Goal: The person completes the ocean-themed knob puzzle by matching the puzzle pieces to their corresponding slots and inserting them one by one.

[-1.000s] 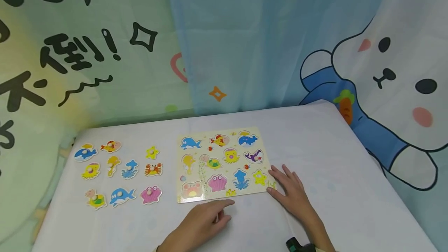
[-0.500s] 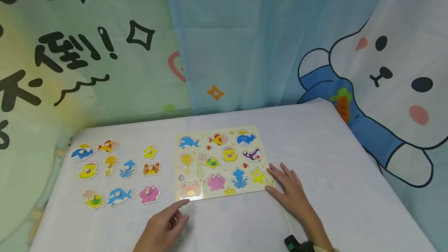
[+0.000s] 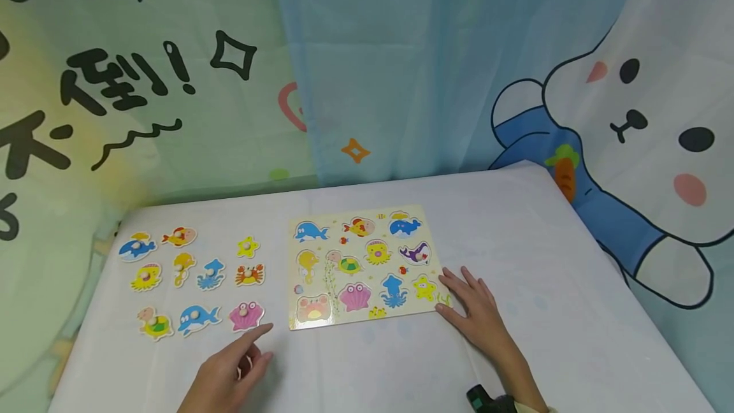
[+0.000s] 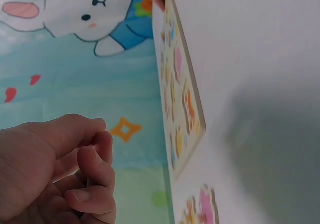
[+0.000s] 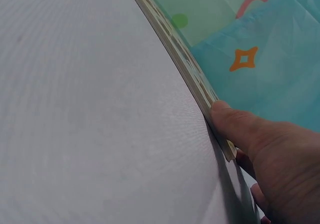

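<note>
A cream puzzle board (image 3: 367,322) printed with sea animals lies in the middle of the white table. My right hand (image 3: 474,312) rests at its lower right corner, fingers spread along the edge; the thumb (image 5: 232,121) touches the board in the right wrist view. My left hand (image 3: 229,371) hovers below the loose pieces, index finger pointing forward, the others loosely bent, holding nothing. Its fingertip is near the pink shell piece (image 3: 246,316), apart from it as far as I can tell. A blue dolphin piece (image 3: 197,319) and a turtle piece (image 3: 155,324) lie farther left.
More knobbed pieces lie left of the board, among them a crab (image 3: 250,275), a starfish (image 3: 248,246), a squid (image 3: 211,275) and a seahorse (image 3: 183,269). A printed curtain (image 3: 373,81) hangs behind the table (image 3: 550,260).
My left hand has moved leftward from below the board to below the loose pieces. The right hand has stayed at the board's corner. Board and pieces lie as before.
</note>
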Demonstrator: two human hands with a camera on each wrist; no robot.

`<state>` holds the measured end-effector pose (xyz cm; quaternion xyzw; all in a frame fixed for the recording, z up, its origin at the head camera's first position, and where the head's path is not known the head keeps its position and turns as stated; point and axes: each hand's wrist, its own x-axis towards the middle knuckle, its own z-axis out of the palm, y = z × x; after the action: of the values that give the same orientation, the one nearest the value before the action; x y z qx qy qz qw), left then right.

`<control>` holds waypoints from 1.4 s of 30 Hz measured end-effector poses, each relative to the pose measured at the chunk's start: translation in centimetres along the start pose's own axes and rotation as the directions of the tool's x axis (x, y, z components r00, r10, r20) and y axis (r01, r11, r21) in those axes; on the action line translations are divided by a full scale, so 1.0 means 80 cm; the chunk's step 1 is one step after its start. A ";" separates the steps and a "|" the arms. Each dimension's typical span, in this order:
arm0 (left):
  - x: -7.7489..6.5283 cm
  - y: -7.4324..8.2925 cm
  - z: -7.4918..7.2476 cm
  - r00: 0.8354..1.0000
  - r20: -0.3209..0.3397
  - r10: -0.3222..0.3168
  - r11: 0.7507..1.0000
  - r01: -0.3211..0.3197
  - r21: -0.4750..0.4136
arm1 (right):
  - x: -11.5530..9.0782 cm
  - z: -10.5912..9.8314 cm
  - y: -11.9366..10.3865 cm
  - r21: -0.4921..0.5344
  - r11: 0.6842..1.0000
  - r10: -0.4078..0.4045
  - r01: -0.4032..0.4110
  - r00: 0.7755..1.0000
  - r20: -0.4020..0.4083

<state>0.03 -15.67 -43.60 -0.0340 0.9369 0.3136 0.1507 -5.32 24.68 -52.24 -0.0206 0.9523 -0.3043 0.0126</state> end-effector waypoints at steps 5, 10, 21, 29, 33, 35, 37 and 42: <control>0.003 -0.013 -0.016 1.000 -0.014 -0.027 0.999 0.027 0.043 | 0.000 0.001 0.000 0.001 1.000 -0.007 0.007 1.000 -0.006; 0.003 -0.024 -0.021 0.998 -0.016 -0.055 0.997 0.056 0.059 | -0.002 0.003 0.000 0.011 1.000 -0.008 0.008 1.000 -0.006; 0.000 -0.039 -0.023 0.998 -0.003 -0.067 0.993 0.067 0.097 | -0.003 0.003 -0.001 0.006 1.000 -0.006 0.006 1.000 -0.002; 0.000 -0.040 -0.020 0.998 -0.004 -0.069 0.994 0.069 0.087 | -0.002 0.002 0.002 0.014 1.000 -0.011 0.011 1.000 -0.007; -0.001 -0.041 -0.019 0.997 0.003 -0.075 0.994 0.075 0.078 | 0.000 0.001 0.003 0.014 1.000 -0.004 0.003 1.000 0.005; -0.001 -0.042 -0.018 0.997 0.007 -0.078 0.994 0.077 0.078 | 0.001 0.000 0.002 0.014 1.000 -0.005 0.005 1.000 0.004; -0.001 -0.043 -0.017 0.997 0.009 -0.079 0.994 0.078 0.081 | 0.001 0.000 0.002 0.015 1.000 -0.002 0.002 1.000 0.006; 0.000 -0.046 -0.016 0.997 0.012 -0.077 0.993 0.075 0.093 | 0.001 0.000 0.001 0.010 1.000 0.002 -0.002 1.000 0.009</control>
<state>0.26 -19.38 -44.72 -0.0604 0.9472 0.2644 0.1712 -5.37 24.76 -52.27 -0.0208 0.9506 -0.3091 0.0175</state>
